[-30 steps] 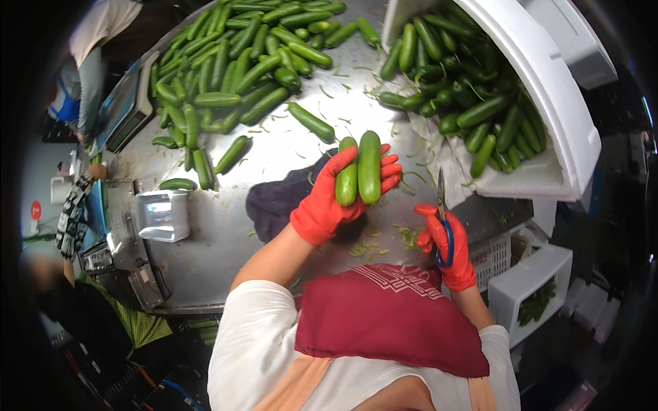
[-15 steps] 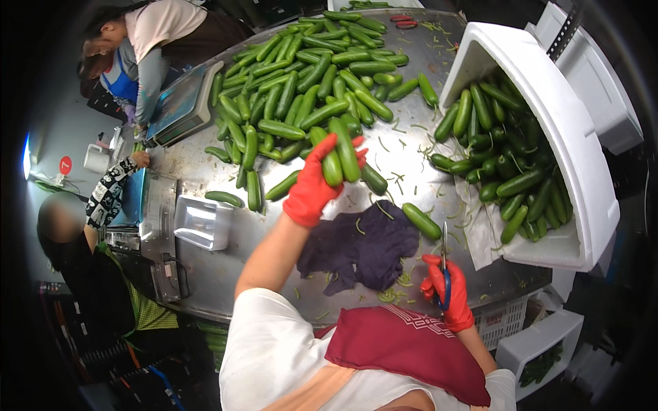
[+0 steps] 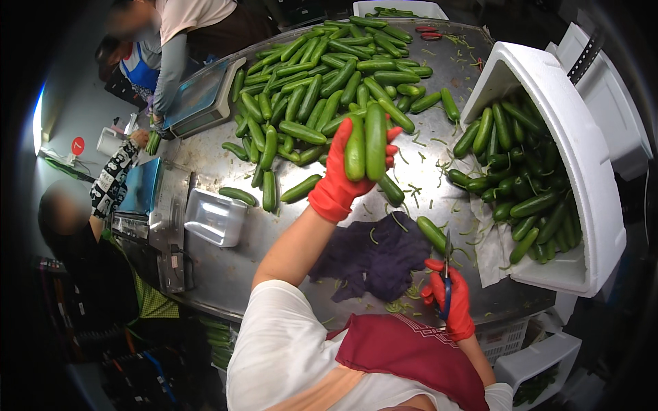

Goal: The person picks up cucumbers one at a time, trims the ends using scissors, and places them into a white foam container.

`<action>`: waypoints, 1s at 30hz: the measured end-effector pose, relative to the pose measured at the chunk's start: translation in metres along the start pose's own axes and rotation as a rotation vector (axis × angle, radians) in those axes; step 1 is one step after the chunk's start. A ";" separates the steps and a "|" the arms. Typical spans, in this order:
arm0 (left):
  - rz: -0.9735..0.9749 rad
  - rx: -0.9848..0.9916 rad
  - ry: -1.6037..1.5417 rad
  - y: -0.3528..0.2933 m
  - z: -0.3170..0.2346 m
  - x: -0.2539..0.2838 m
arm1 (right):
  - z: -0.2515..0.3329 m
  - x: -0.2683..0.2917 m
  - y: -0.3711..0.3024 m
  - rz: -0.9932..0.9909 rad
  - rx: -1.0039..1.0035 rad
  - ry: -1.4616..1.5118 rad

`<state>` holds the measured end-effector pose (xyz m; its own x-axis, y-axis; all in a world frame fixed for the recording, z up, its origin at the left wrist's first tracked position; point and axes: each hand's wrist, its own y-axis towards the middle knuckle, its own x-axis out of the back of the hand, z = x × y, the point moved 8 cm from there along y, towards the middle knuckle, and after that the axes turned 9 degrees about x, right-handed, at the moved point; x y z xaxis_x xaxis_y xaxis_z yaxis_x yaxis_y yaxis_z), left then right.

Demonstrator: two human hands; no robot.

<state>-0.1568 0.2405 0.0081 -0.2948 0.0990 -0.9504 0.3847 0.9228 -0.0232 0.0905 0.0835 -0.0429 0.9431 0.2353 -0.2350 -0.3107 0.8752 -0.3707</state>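
Observation:
My left hand (image 3: 333, 186), in a red glove, is closed round two green cucumbers (image 3: 375, 142) held side by side above the table, their ends pointing away from me. My right hand (image 3: 460, 309), gloved in red too, grips a pair of scissors (image 3: 447, 277) with dark blue handles; the blades point away from me and look closed. Just beyond the scissors' tip lies a single cucumber (image 3: 431, 234). A dark purple cloth (image 3: 370, 257) lies crumpled between my hands. Beyond my left hand spreads a big cucumber pile (image 3: 301, 96).
A white foam box (image 3: 600, 185) lies tipped on its side at the right, cucumbers inside. Left stand a clear plastic tub (image 3: 214, 218) and a scale (image 3: 195, 109). Green trimmings litter the metal table (image 3: 439, 147). Two red chillies (image 3: 430, 35) lie far back. Co-workers stand at the left.
The whole view has shifted a little. My left hand has moved slightly farther away with the two cucumbers, which now stand straighter. My right hand still holds the scissors near the same spot.

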 end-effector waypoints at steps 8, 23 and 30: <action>-0.008 0.020 0.002 -0.001 0.036 -0.014 | 0.018 -0.023 0.014 0.057 0.200 -0.288; -0.097 -0.222 0.083 -0.058 0.031 0.006 | -0.007 -0.039 0.022 0.127 0.290 -0.216; -0.381 0.108 0.174 -0.095 0.126 0.025 | 0.070 -0.068 0.038 -0.115 0.836 -0.219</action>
<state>-0.0903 0.1079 -0.0530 -0.5728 -0.1717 -0.8015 0.3065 0.8620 -0.4037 0.0229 0.1306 0.0213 0.9915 0.1275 -0.0263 -0.1048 0.9016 0.4198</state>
